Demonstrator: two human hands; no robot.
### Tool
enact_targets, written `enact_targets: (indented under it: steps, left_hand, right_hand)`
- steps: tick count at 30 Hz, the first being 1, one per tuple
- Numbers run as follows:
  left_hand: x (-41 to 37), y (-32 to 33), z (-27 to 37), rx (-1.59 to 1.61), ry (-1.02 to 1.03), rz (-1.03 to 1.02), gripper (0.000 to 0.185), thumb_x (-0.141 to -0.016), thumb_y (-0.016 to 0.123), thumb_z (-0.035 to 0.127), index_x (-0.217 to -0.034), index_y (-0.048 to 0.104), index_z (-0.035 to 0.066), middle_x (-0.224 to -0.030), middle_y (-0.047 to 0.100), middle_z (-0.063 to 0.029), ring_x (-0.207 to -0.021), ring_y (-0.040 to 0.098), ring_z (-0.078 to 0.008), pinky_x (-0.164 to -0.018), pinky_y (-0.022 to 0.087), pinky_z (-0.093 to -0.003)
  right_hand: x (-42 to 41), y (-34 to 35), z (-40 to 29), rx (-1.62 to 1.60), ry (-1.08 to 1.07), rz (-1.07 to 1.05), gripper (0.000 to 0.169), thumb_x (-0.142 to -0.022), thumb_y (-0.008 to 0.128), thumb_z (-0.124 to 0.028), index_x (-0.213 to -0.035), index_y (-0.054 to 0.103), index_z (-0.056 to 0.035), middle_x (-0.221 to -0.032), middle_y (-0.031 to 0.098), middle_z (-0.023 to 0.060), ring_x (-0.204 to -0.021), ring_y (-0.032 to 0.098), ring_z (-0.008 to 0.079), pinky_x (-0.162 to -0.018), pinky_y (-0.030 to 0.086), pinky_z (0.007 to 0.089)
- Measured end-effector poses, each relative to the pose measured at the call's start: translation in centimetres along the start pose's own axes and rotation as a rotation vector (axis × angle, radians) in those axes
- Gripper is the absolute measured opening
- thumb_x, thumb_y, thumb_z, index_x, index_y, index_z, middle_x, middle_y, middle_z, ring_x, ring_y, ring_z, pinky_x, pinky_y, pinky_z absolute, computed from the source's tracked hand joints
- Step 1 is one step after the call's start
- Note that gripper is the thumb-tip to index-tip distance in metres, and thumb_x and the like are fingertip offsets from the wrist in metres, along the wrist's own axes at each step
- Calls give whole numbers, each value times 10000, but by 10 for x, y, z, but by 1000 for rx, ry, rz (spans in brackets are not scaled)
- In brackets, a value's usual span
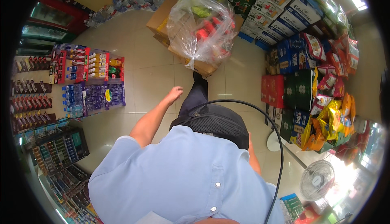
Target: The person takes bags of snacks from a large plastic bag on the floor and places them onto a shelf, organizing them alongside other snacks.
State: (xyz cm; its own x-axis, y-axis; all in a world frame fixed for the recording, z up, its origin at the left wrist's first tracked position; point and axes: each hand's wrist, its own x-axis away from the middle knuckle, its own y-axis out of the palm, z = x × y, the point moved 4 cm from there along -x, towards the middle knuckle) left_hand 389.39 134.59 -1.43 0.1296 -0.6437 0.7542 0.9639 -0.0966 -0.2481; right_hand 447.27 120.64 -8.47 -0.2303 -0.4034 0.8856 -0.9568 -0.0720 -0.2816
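My left hand (175, 93) hangs over the tiled floor at the end of my bare forearm, with its fingers curled and nothing visible in it. My right hand is out of view; only part of that arm shows beside the black mesh waist bag at my front. Ahead of my foot stands an opened cardboard box (158, 26). On it rests a large clear plastic bag (195, 52), gathered at its near end, holding red and yellow-green packets. My left hand is nearest to this box and bag but apart from both.
Drink bottles stand on a display shelf (103, 97) at left. Stacked beer cartons (269, 10) line the back right, with snack bags (330, 114) on cartons at right. A fan (317, 180) stands at lower right. A black cable loops beside me.
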Motion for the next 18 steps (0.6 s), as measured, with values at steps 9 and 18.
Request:
enact_targets:
  steps: [9, 18]
  left_hand:
    - [-178, -10, 267, -564, 756, -2, 491, -888, 528, 62, -1373, 590, 25, -1420, 575, -241, -1309, 552, -420, -1120, 447, -473]
    - [-280, -19, 263, -823, 534, -202, 527, -879, 572, 108, -1405, 590, 95, -1498, 523, -216, -1330, 539, -426, -1103, 455, -507]
  right_hand:
    - [-7, 58, -236, 234, -305, 19, 457, -941, 694, -222, -1299, 649, 58, -1039, 726, 154, -797, 687, 187, -706, 564, 311]
    - [26, 269, -582, 643, -1021, 48, 350, -971, 625, -210, -1258, 673, -15, -1171, 720, 224, -1073, 703, 385, -943, 547, 442]
